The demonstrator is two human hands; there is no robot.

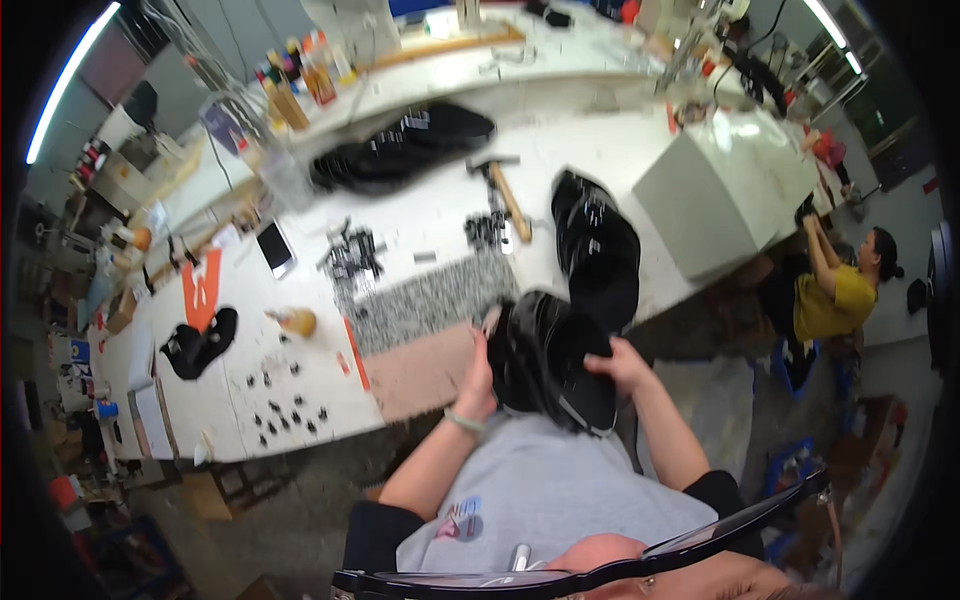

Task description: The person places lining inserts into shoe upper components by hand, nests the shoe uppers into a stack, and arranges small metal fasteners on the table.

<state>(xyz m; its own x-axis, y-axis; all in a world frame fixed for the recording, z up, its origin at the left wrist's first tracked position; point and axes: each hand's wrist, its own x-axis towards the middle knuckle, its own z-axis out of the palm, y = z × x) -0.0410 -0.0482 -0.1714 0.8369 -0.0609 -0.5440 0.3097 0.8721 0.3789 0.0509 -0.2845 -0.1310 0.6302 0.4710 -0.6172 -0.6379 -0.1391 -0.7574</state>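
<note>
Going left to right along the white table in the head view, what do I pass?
Black cloth bundle → phone → speckled mat → hammer → stack of black caps → white box

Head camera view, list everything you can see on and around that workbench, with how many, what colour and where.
black cap in hand: one, black, at the bench's near edge, held by both hands
stacked caps: one pile, black, on the bench just beyond the held one
cap heap: one, black, far side of the bench
hammer: one, wooden handle, mid-bench
speckled mat: one, black and white, in front of the person
phone: one, dark screen, left of the mat
small metal fittings: many, dark, scattered at the left near edge
co-worker: one, yellow top, far right
left hand: on the cap's left side
right hand: on the cap's right side
</note>
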